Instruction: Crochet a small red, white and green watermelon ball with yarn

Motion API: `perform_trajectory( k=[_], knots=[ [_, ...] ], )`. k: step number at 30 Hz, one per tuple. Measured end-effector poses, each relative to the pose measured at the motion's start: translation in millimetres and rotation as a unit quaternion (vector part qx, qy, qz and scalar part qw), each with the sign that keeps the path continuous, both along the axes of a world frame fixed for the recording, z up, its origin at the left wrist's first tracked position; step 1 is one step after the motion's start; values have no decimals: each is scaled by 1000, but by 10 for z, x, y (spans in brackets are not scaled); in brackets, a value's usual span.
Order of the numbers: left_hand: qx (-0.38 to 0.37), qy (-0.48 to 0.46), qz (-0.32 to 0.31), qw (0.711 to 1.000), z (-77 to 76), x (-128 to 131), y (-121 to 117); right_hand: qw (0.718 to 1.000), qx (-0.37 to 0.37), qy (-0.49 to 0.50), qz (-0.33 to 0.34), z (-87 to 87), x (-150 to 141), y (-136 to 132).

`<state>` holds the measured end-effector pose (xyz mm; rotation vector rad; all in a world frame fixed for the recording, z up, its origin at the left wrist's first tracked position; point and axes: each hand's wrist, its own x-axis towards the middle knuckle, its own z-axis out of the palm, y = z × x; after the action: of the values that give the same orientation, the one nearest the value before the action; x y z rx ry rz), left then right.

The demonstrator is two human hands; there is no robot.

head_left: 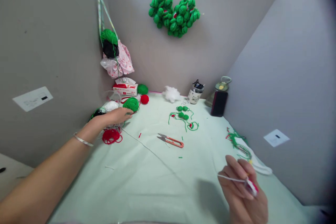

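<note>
My left hand (119,117) reaches to the back left, fingers stretched out, at the near side of a green yarn ball (130,104). Whether its fingertips touch the ball is hard to tell. White yarn (115,126) lies partly under this hand, and a loose coil of red yarn (111,135) is just in front of it. At the lower right, my right hand (243,189) is closed on a small red and white crochet piece (251,187), slightly blurred. A white strand (231,178) leads from the piece; another white strand (149,149) runs across the cloth from the left pile.
Orange-handled thread snips (172,140) lie mid-table. Behind them are small green crochet pieces (183,115), white stuffing (171,93), a jar (195,92) and a phone (219,104). A red yarn ball (144,99) and tissue box (125,89) stand back left; green crochet bundles (174,14) hang above.
</note>
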<state>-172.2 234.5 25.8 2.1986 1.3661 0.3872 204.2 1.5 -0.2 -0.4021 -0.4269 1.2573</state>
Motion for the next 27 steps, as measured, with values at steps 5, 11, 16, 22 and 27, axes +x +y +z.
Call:
perform_trajectory(
  k=[5, 11, 16, 22, 27],
  knots=[
    [1, -207, -29, 978, 496, 203, 51, 1000, -14, 4, 4, -8, -55, 15],
    [-29, -586, -89, 805, 1289, 540, -414, 999, -25, -15, 22, -30, -104, 37],
    [-61, -564, -145, 810, 1199, 981, -942, 991, -74, -81, 71, 22, -258, 112],
    [-245, -382, -246, 856, 699, 1396, -1433, 962, -113, -172, 179, 116, -720, 268],
    [-60, -423, -170, 888, 723, 1313, -1122, 936, -92, -174, 293, 28, -802, 217]
  ],
)
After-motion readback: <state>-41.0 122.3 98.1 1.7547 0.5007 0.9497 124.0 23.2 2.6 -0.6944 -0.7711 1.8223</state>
